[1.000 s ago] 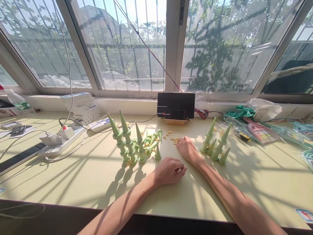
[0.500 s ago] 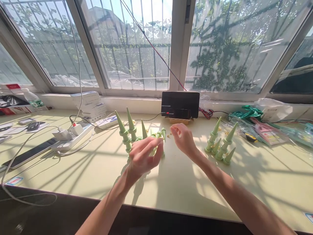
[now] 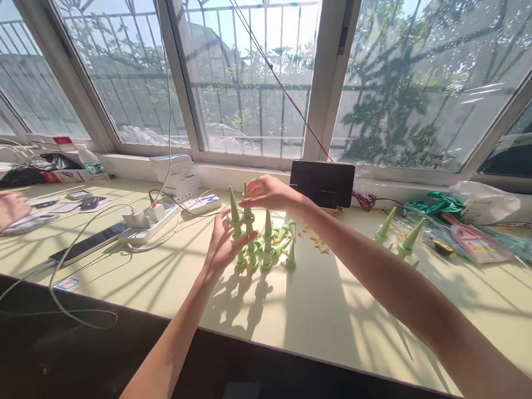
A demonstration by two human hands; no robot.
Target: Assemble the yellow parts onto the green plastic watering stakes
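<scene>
Pale green toy towers with pointed cone tops [image 3: 268,227] stand grouped in front of me. My left hand [image 3: 222,241] wraps the leftmost tower [image 3: 234,206], its thumb across the front and its fingers partly hidden behind. Over the neighbouring tower's cone [image 3: 246,191], my right hand [image 3: 270,191] reaches in from the right, palm down. Its fingers are apart and bent near the tip; whether they touch it is unclear. Loose green parts [image 3: 285,238] lie among the towers, and small yellow pieces [image 3: 318,244] are scattered to their right.
More green towers [image 3: 409,241] stand at right, partly behind my right forearm. A black tablet [image 3: 324,177] leans at the back. On the left are a power strip [image 3: 160,221], cables and a dark flat device [image 3: 89,243]. Another person's hand [image 3: 14,208] shows at the far left edge.
My right hand has left the yellow pieces and moved left over the towers. My left hand has gone from the bare table to the leftmost tower. The view has turned left.
</scene>
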